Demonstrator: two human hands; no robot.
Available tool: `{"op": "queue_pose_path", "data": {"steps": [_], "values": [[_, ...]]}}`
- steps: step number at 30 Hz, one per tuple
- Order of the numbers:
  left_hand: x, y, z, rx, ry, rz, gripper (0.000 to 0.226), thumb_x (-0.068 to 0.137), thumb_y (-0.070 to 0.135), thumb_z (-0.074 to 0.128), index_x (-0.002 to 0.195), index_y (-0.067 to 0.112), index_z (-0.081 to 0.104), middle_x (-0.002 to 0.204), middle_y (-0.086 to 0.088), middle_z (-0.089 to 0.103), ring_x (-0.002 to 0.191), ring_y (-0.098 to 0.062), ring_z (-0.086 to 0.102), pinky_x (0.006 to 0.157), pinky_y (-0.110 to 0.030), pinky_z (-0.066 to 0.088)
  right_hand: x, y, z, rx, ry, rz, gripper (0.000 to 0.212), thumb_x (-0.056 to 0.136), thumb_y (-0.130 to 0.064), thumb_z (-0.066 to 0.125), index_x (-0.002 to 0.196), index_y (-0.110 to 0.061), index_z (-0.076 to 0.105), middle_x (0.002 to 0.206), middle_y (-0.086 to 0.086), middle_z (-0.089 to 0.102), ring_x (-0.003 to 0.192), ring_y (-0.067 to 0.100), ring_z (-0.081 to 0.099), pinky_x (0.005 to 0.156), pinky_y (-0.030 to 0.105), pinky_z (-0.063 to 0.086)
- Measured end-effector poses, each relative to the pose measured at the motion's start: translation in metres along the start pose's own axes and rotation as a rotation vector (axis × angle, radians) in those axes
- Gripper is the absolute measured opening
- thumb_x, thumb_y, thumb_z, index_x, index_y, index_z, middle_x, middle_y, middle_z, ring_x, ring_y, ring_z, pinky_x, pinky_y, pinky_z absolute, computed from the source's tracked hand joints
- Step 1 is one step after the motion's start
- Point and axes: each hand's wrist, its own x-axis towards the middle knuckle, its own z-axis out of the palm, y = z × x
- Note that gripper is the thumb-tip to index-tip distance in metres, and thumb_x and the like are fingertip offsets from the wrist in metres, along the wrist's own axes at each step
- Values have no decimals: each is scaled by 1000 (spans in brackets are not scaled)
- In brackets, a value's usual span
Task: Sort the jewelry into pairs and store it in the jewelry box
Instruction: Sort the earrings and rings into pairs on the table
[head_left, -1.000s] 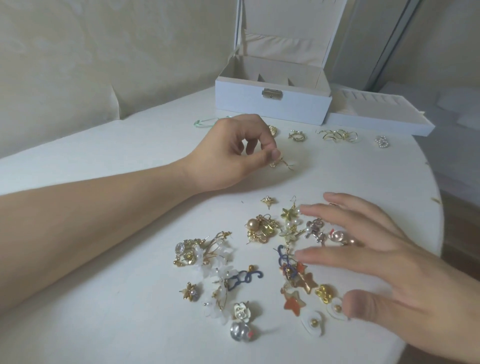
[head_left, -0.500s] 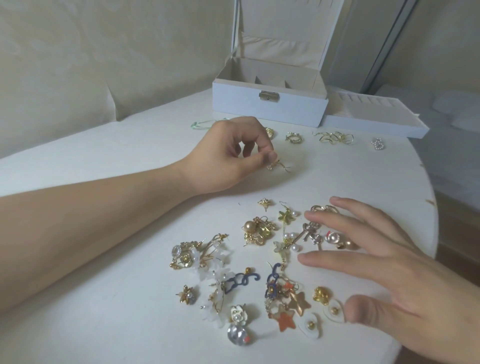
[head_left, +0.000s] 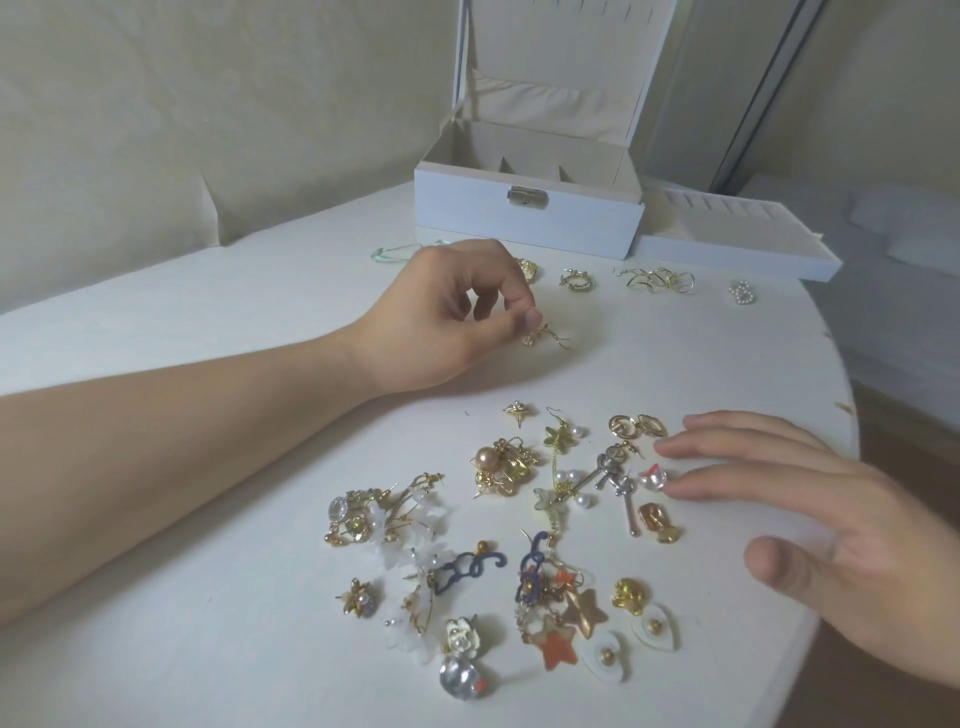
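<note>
1. Nearest me, a loose heap of jewelry (head_left: 519, 530) lies scattered on the white surface (head_left: 208, 649): orange stars (head_left: 558, 647), a clear bead (head_left: 460, 686), blue squiggle pieces (head_left: 467, 569), white flower earrings (head_left: 400, 525).
2. My right hand (head_left: 810, 530) lies at the heap's right edge, fingers straight and spread; one fingertip (head_left: 675, 488) is just beside a small pink and white piece (head_left: 652, 478). It holds nothing.
3. Further in, my left hand (head_left: 447, 322) rests on the surface, thumb and forefinger curled together and pinching a thin gold earring (head_left: 545, 335) that touches the surface.
4. Beyond it, a row of sorted gold pieces (head_left: 654, 280) and a small pearl heart (head_left: 743, 293) lie apart from the heap.
5. Farthest, the white jewelry box (head_left: 530, 218) stands with its lid up, compartments showing, its tray (head_left: 737, 244) lying just beside it on the right.
</note>
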Motion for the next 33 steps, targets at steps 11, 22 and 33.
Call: {"op": "queue_pose_path", "data": {"steps": [11,22,33], "values": [[-1,0,0,-14,11,-15,12,85,18,70,78,8,71,82,2,63,68,-18,54,59,-20,38,54,-22,6,-373,-71,-68,19,84,-43,56,91,-35,72,85,-26,64,91,7,52,82,36,46],[0,1,0,-20,-1,-7,12,86,17,69,76,10,71,81,3,62,67,-9,52,60,-15,37,64,-31,6,-378,-107,115,16,77,-40,59,87,-39,71,67,-25,62,87,1,54,85,25,38],[0,-2,0,-29,11,-10,12,86,22,70,77,15,71,82,2,64,68,-17,55,58,-26,40,74,-36,-19,21,403,177,18,74,-26,76,70,-42,70,79,-24,69,81,-5,61,77,2,37]]}}
